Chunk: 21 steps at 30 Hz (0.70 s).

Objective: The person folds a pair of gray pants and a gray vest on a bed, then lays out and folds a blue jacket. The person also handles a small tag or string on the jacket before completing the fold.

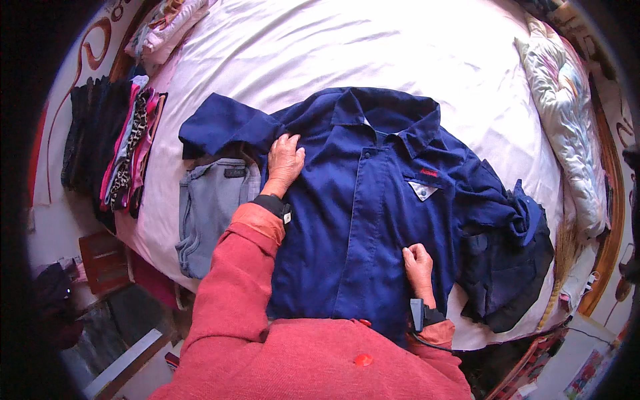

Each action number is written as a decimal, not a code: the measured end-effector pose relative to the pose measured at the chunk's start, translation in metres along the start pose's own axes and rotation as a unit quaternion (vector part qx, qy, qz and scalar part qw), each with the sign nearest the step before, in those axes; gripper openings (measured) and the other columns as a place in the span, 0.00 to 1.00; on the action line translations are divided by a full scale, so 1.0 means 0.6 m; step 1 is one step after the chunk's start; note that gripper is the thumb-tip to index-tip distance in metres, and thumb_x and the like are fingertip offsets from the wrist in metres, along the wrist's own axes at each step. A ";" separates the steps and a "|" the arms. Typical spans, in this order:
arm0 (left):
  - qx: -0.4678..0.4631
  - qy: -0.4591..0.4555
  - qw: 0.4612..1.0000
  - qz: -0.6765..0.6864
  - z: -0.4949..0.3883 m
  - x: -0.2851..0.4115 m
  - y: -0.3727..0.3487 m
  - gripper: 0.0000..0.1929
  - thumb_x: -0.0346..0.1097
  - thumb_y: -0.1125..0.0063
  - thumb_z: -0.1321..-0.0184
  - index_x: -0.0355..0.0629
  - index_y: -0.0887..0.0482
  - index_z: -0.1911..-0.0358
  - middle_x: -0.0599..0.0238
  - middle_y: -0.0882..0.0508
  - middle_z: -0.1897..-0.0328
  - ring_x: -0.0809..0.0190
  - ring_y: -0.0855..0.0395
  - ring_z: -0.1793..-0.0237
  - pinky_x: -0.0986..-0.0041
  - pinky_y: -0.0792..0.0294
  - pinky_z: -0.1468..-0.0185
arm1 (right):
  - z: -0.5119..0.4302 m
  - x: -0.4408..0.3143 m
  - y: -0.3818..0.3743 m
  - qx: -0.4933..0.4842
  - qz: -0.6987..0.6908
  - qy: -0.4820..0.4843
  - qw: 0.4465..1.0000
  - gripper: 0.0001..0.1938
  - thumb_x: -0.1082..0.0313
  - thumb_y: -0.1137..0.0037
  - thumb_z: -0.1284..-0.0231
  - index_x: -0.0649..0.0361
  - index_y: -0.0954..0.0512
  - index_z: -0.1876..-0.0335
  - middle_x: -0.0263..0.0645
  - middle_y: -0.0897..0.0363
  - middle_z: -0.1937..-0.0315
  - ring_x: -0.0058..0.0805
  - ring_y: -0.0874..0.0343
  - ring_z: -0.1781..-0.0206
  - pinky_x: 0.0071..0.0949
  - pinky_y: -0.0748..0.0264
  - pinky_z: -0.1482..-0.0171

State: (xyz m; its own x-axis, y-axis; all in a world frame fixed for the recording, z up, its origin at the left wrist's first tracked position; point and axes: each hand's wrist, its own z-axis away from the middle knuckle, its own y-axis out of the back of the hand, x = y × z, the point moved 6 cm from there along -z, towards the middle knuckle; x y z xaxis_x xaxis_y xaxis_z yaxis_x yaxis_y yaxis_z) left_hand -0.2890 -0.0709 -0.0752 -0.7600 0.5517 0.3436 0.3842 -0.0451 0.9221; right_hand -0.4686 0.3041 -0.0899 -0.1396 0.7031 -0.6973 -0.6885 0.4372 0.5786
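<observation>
A navy blue work jacket (320,210) with a collar lies spread front up on the bed before me. It has a covered button placket, and small red writing sits above a chest pocket with a white triangular flap patch. My left hand (285,159) rests on the jacket beside the left-side sleeve (225,125), which is bent outward. Over the lower front of the jacket is my right hand (420,265), thumb and fingers drawn together. Whether it pinches any cloth is not clear. The other sleeve (500,207) reaches across dark garments at the right.
Folded grey trousers (215,215) lie left of the jacket, dark folded clothing (510,275) to its right. Stacked folded clothes (132,145) line the left edge of the bed (425,50). A rolled pale quilt (565,120) and a straw brush (565,255) are along the right edge.
</observation>
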 end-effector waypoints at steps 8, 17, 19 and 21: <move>-0.081 -0.071 0.981 0.163 -0.074 0.149 -0.004 0.22 0.34 0.46 0.48 0.51 0.27 0.46 0.53 0.20 0.65 0.49 0.20 0.63 0.63 0.28 0.57 | -0.001 0.005 0.000 0.007 -0.011 0.011 1.000 0.07 0.69 0.43 0.46 0.62 0.28 0.73 0.34 0.30 0.83 0.18 0.32 0.78 0.21 0.31 0.72; -0.171 -0.061 0.983 0.036 -0.131 0.197 -0.085 0.16 0.37 0.49 0.45 0.54 0.23 0.51 0.53 0.17 0.66 0.47 0.19 0.62 0.56 0.28 0.59 | -0.006 0.012 0.003 -0.009 -0.040 -0.015 0.999 0.08 0.68 0.42 0.47 0.61 0.28 0.74 0.38 0.26 0.84 0.22 0.27 0.80 0.23 0.30 0.73; -0.167 -0.047 0.984 0.027 -0.138 0.207 -0.092 0.08 0.37 0.51 0.43 0.50 0.21 0.61 0.54 0.17 0.67 0.47 0.19 0.63 0.57 0.28 0.61 | -0.007 0.009 0.004 -0.008 -0.040 -0.012 0.999 0.07 0.69 0.42 0.47 0.61 0.28 0.74 0.37 0.26 0.84 0.22 0.27 0.80 0.23 0.30 0.73; -0.130 -0.089 0.987 0.037 -0.143 0.232 -0.086 0.08 0.38 0.51 0.43 0.50 0.21 0.63 0.54 0.17 0.68 0.47 0.19 0.64 0.57 0.28 0.62 | -0.008 0.008 0.006 -0.011 -0.040 -0.013 0.999 0.07 0.69 0.42 0.47 0.61 0.28 0.74 0.37 0.26 0.84 0.21 0.27 0.80 0.23 0.30 0.73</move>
State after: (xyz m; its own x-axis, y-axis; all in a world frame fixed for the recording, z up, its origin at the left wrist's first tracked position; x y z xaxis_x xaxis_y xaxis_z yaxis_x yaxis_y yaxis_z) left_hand -0.4598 -0.0631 -0.0597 -0.6210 0.6759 0.3969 0.2712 -0.2898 0.9179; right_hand -0.4748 0.3063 -0.0932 -0.0643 0.6811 -0.7294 -0.7122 0.4807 0.5117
